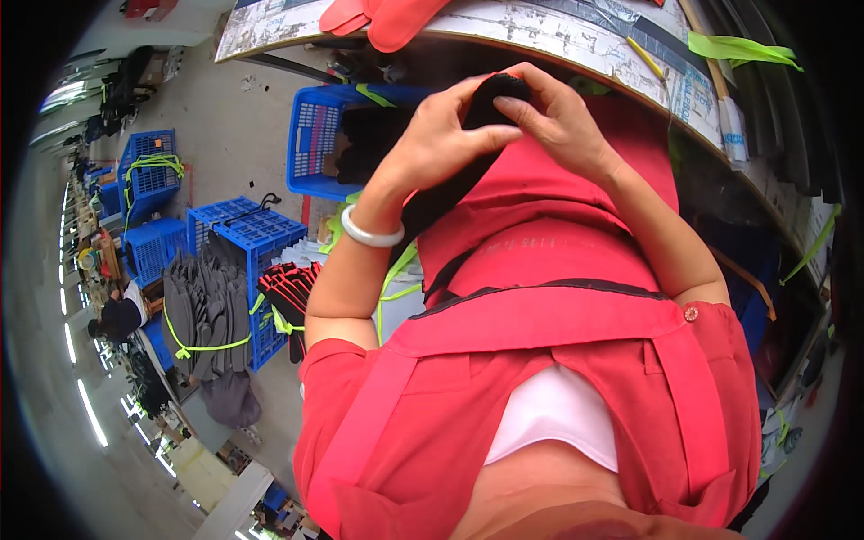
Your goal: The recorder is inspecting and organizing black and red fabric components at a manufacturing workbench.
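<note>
In front of my red apron (558, 243), both hands hold a long black fabric piece (445, 198) with a rounded upper end. My left hand (436, 139), below a white bangle (371, 230), grips its edge, with the thumb stretched along it. My right hand (562, 126) pinches the rounded top, its thumb pressed on the dark face and its fingers behind. A thin reddish edge shows at the top. The lower part of the piece runs down behind my left wrist.
A worn worktable (576, 31) stands ahead with red rounded pieces (396, 22), a yellow pen-like tool (646, 58) and a green strip (742, 49). Left are a blue crate (310, 135) with dark pieces, more blue crates (238, 216) and tied grey bundles (207, 306). A person (121, 317) is farther off.
</note>
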`<state>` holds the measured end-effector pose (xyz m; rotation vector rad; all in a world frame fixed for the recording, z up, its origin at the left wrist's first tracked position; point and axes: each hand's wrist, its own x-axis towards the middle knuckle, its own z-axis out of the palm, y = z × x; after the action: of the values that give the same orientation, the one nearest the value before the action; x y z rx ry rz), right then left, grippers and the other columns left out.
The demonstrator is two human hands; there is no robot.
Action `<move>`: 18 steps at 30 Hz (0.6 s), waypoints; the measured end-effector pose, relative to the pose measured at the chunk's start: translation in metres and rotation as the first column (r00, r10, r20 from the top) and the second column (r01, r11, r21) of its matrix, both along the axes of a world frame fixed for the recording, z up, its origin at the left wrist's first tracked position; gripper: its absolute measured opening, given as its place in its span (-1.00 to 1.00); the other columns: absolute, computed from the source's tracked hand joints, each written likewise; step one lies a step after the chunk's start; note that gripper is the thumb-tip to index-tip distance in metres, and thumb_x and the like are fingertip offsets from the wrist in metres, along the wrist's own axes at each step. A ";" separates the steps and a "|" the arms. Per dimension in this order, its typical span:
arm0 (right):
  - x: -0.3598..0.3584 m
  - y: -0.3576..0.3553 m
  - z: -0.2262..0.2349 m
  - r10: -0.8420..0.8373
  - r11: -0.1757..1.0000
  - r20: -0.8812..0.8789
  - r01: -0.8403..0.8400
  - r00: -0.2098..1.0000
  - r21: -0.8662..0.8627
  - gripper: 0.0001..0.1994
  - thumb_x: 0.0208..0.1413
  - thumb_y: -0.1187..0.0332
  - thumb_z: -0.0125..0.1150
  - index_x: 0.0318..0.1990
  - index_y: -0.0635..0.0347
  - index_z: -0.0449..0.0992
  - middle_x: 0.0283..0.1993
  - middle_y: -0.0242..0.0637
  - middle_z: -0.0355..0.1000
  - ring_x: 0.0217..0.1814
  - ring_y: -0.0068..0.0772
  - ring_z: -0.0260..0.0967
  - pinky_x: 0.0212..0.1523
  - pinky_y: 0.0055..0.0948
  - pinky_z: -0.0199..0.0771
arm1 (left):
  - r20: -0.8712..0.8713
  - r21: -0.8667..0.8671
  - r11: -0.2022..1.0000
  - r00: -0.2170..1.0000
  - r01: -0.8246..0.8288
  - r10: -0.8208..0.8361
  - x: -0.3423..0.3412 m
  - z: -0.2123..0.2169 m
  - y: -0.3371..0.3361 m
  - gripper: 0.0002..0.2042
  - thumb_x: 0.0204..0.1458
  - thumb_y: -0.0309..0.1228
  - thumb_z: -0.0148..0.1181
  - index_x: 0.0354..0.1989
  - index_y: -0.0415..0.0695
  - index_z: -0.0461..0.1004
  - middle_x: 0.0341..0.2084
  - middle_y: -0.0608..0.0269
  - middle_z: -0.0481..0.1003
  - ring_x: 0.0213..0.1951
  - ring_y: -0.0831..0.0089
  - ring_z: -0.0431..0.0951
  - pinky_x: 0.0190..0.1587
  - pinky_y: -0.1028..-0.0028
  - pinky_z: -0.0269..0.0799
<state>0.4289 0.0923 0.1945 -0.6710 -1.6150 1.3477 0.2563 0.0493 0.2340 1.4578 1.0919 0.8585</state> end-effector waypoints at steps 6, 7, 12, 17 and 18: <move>-0.006 0.009 -0.027 -0.038 0.992 0.261 0.069 0.965 -0.109 -0.63 0.25 0.13 0.07 -0.42 0.31 0.48 -0.67 -0.37 0.24 -0.55 -0.68 0.19 -0.53 -0.49 0.26 | 0.078 -0.359 0.931 0.992 -0.070 0.104 0.001 -0.046 -0.008 -0.78 -0.01 -0.35 0.36 -0.36 -0.29 0.59 -0.53 0.44 0.52 -0.43 0.72 0.44 -0.38 0.65 0.35; -0.005 0.013 -0.024 0.035 0.976 0.241 0.019 0.970 -0.218 -0.53 0.26 0.05 0.03 -0.52 0.31 0.48 -0.68 -0.37 0.22 -0.56 -0.65 0.17 -0.53 -0.47 0.27 | 0.069 -0.398 0.914 0.991 -0.075 0.111 0.003 -0.043 -0.010 -0.78 -0.02 -0.36 0.37 -0.36 -0.29 0.59 -0.53 0.43 0.53 -0.44 0.70 0.45 -0.40 0.64 0.35; -0.004 0.010 -0.010 0.035 0.983 0.618 -0.140 0.785 0.123 -0.65 0.12 0.08 0.15 -0.39 0.24 0.51 -0.57 -0.03 0.40 -0.55 -0.05 0.37 -0.45 -0.30 0.38 | -0.042 -0.200 0.977 0.997 -0.077 0.070 0.005 -0.062 -0.006 -0.78 -0.06 -0.35 0.40 -0.40 -0.28 0.60 -0.56 0.38 0.53 -0.49 0.68 0.47 -0.44 0.62 0.38; 0.002 0.040 -0.032 0.247 0.854 0.314 -0.054 0.917 -0.517 -0.52 0.24 -0.04 0.01 -0.34 0.26 0.58 -0.57 -0.43 0.39 -0.53 -0.61 0.33 -0.48 -0.50 0.35 | 0.044 -0.460 0.877 0.983 -0.137 0.177 0.003 -0.061 -0.006 -0.82 -0.06 -0.39 0.40 -0.41 -0.26 0.59 -0.54 0.39 0.54 -0.46 0.68 0.49 -0.41 0.64 0.40; 0.008 0.044 -0.028 0.221 0.797 0.240 -0.034 0.945 -0.603 -0.57 0.25 0.01 0.03 -0.29 0.24 0.58 -0.53 -0.45 0.41 -0.51 -0.64 0.32 -0.48 -0.56 0.34 | 0.044 -0.466 0.874 0.982 -0.141 0.182 -0.001 -0.061 -0.008 -0.82 -0.06 -0.39 0.40 -0.41 -0.26 0.59 -0.54 0.39 0.54 -0.46 0.68 0.49 -0.41 0.64 0.40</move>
<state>0.4372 0.1359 0.1670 -1.2061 -1.4756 1.9639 0.2553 0.0412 0.1728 0.9331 1.2639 0.7055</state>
